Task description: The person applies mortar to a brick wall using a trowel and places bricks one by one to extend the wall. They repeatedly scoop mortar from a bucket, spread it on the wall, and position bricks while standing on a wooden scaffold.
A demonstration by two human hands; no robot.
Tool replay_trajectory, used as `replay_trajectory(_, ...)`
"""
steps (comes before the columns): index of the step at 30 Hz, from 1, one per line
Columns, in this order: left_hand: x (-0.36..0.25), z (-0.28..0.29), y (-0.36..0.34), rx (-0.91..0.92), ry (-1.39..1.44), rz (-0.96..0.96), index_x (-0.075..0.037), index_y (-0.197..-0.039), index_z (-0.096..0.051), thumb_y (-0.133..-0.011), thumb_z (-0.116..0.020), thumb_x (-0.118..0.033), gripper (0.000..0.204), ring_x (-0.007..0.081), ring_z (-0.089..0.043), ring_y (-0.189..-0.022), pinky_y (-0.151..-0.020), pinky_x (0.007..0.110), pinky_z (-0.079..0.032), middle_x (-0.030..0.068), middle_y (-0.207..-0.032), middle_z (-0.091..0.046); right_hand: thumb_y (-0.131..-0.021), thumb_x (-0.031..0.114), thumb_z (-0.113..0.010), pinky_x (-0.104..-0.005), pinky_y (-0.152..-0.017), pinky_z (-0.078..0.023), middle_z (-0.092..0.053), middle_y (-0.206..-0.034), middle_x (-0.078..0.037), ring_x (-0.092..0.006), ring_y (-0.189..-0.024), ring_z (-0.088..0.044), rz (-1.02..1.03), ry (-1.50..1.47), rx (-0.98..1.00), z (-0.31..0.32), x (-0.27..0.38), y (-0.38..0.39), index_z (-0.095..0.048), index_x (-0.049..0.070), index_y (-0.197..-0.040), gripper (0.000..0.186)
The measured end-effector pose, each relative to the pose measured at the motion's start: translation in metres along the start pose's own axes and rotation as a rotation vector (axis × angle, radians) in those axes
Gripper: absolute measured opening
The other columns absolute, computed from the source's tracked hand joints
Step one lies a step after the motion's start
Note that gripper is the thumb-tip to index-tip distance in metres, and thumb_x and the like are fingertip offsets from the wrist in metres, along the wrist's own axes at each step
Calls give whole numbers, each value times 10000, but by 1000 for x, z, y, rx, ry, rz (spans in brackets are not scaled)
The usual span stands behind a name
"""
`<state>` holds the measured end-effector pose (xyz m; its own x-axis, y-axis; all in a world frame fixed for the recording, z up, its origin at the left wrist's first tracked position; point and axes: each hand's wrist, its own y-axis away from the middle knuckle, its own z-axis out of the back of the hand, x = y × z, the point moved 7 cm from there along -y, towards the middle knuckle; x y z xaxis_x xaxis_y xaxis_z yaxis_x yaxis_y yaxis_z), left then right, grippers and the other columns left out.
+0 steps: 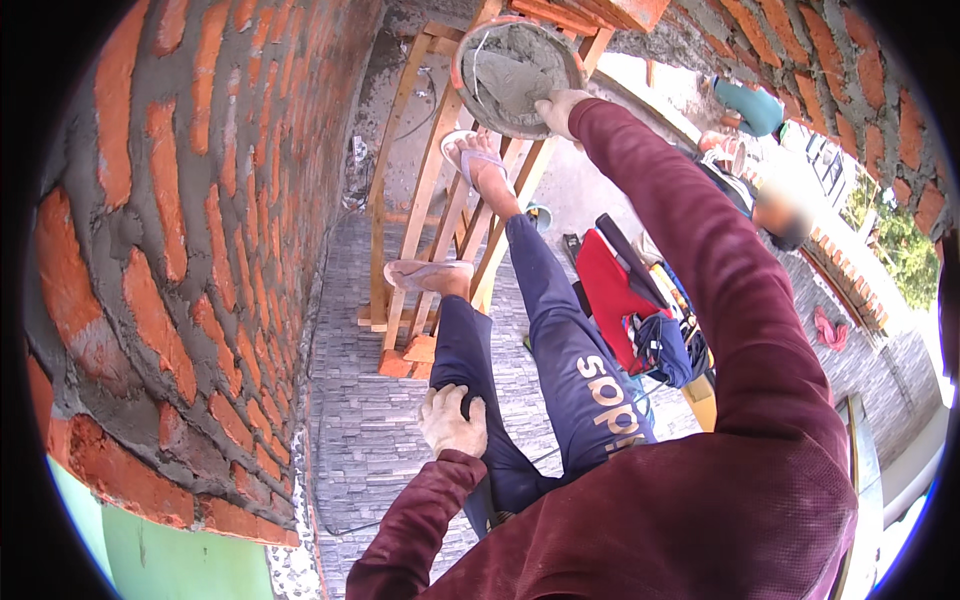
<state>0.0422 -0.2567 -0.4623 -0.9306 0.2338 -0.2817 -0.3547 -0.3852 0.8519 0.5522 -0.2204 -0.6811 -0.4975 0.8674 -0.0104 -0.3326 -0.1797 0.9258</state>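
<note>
My right hand (562,110), in a pale work glove, grips the near right rim of a round bucket (462,88) at the top of the view. Grey wet mortar (515,75) fills much of it, with a thin pale handle lying across the left side. The bucket stands at the far end of a wooden trestle (447,130). My left hand (452,420), also gloved, lies on my left thigh with its fingers apart and nothing in it. Both my feet, in flip-flops, are on the trestle's bars.
A brick wall (215,230) with grey mortar joints rises close on my left. Bricks (408,358) lie by the trestle's near end. Clothes (615,295) hang in a heap to the right above the patterned floor (350,400). Another person (785,210) is at the right, below.
</note>
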Motion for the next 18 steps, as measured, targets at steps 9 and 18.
replay_trajectory(9,5,0,4,-20,41,-26,-103,-1156,-753,-902,-729,-355,359,416,-546,-1328,-1126,558,-410,114,-1309,-695,-987,254,-579,-508,-974,-557,-739,-1138,-270,-410,-1100,-722,60,438,-114,31,-53,59,-636,-22,-1293,416)
replay_trajectory(18,0,6,0,23,-69,-27,-123,-1166,-756,-910,-704,-385,370,410,-549,-1327,-1126,560,-407,91,-1311,-697,-878,201,-615,-481,-1079,-538,-709,-1318,-242,-367,-1283,-668,-9,248,133,-48,-12,-61,-672,31,-1379,532)
